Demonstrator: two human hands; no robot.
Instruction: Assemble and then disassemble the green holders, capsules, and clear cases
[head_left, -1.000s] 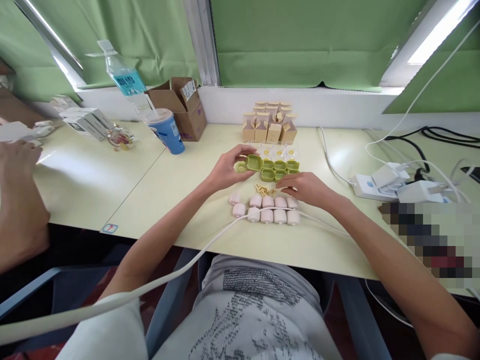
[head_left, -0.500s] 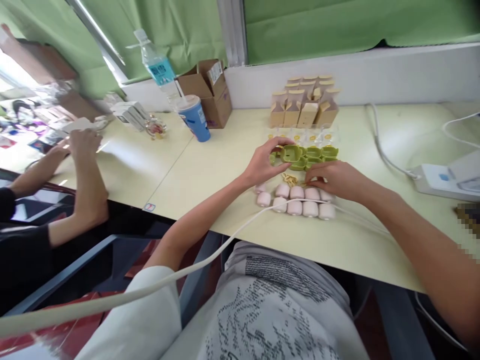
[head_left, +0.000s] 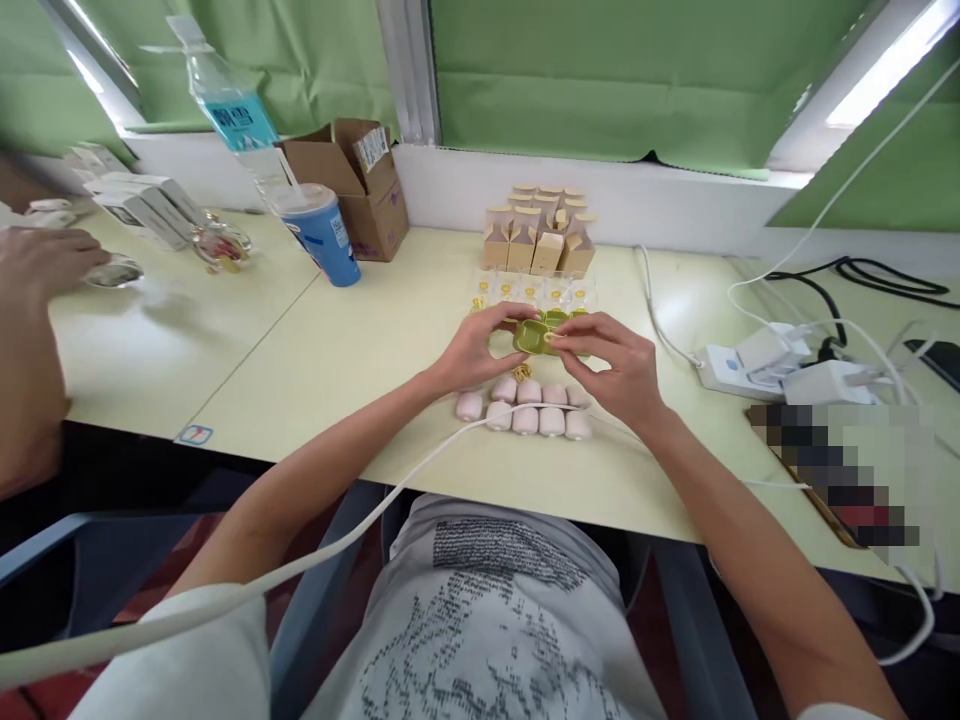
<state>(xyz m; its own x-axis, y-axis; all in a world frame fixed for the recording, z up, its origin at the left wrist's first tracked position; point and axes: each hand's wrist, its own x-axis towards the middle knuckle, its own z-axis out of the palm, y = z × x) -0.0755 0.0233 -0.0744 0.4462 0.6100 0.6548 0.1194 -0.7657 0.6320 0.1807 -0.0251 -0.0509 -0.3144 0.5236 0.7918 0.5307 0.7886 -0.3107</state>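
My left hand [head_left: 481, 346] grips a small green plastic shell [head_left: 529, 338] by its edges, hollow side up, above the table. My right hand [head_left: 621, 366] pinches a tiny pale-yellow piece [head_left: 550, 338] against the shell's right side; its exact kind is too small to make out. Behind the hands are more green shells [head_left: 556, 317], partly hidden. Below the held shell lies a little heap of yellow pieces [head_left: 523, 372]. Nearer to me, rows of pale pink rounded blocks [head_left: 527, 420] stand on the table, with a white cable [head_left: 420, 470] crossing in front of them.
Small open cardboard boxes [head_left: 536, 240] and clear packs with yellow dots [head_left: 530, 289] stand behind. At left are a blue cup [head_left: 326, 240], a bottle [head_left: 238, 122], a carton [head_left: 382, 215] and another person's hand [head_left: 52, 262]. A power strip [head_left: 724, 370] and cables lie at right.
My right hand has risen from beside the yellow heap to the held shell, with a tiny yellow piece between its fingers. The view has turned to the right.
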